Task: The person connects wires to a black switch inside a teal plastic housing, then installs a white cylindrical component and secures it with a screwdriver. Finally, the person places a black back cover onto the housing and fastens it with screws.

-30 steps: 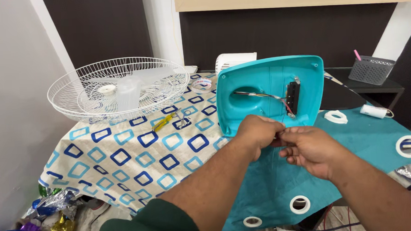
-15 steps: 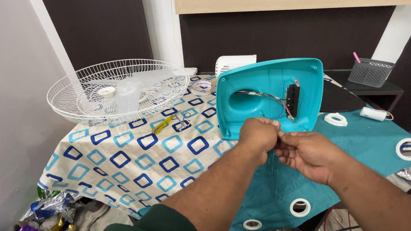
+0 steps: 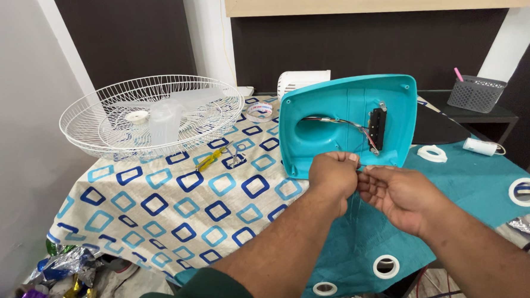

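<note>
My left hand (image 3: 334, 174) and my right hand (image 3: 395, 194) meet fingertip to fingertip just in front of a teal plastic fan housing (image 3: 335, 125) that stands on its edge, inside facing me. Both pinch something thin between them, too small to make out. Coloured wires (image 3: 341, 123) run across the housing's inside to a black switch block (image 3: 376, 128). The housing rests on a teal cloth (image 3: 469, 182) with white eyelet rings.
A white wire fan guard (image 3: 150, 115) with a clear blade lies at the back left on a blue-square patterned tablecloth (image 3: 160, 201). Yellow-handled pliers (image 3: 209, 160) and a tape roll (image 3: 258, 110) lie near it. A grey basket (image 3: 476, 93) sits back right. Foil wrappers (image 3: 56, 277) lie below left.
Both hands have shifted slightly and stay pinched together in front of the housing; the view has moved a little. Nothing else has moved.
</note>
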